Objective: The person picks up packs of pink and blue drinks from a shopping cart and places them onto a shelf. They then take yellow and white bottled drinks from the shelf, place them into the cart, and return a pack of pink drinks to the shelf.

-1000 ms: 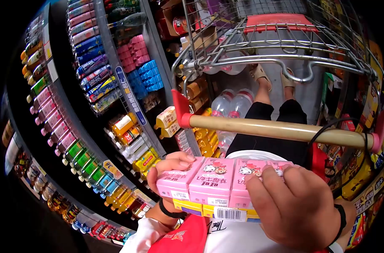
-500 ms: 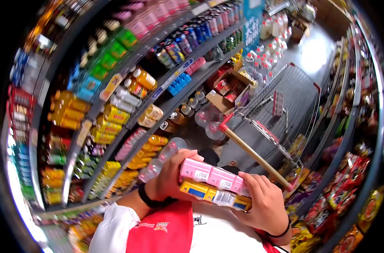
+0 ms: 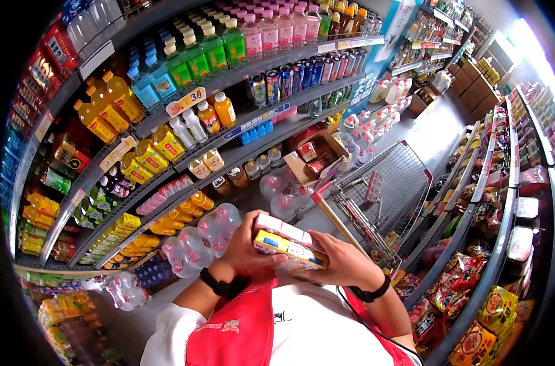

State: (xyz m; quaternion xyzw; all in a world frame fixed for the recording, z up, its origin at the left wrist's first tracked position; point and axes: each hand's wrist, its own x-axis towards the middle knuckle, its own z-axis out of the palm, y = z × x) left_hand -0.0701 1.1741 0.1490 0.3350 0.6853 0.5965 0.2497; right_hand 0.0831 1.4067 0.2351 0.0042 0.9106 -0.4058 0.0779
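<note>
Both my hands hold a stack of small cartons in front of my chest. On top lies the pink pack (image 3: 285, 229), and against its underside is the yellow pack (image 3: 290, 249), with white and blue print. My left hand (image 3: 248, 249) grips the left end, fingers wrapped round it. At the right end, my right hand (image 3: 343, 261) is closed on the packs, thumb near the pink one. Beyond the hands stands a wire shopping cart (image 3: 405, 177) holding a small pink and white pack (image 3: 373, 186).
Drink shelves (image 3: 229, 131) curve along the left. Snack shelves (image 3: 482, 201) line the right. An open cardboard box (image 3: 299, 168) sits on the floor left of the cart, near large clear bottles (image 3: 192, 250). More boxes (image 3: 472, 85) stand down the aisle.
The view has tilted up and shows more of the aisle. My hands and the packs have shifted slightly left and up in view, and the packs are turned, showing more of the yellow one.
</note>
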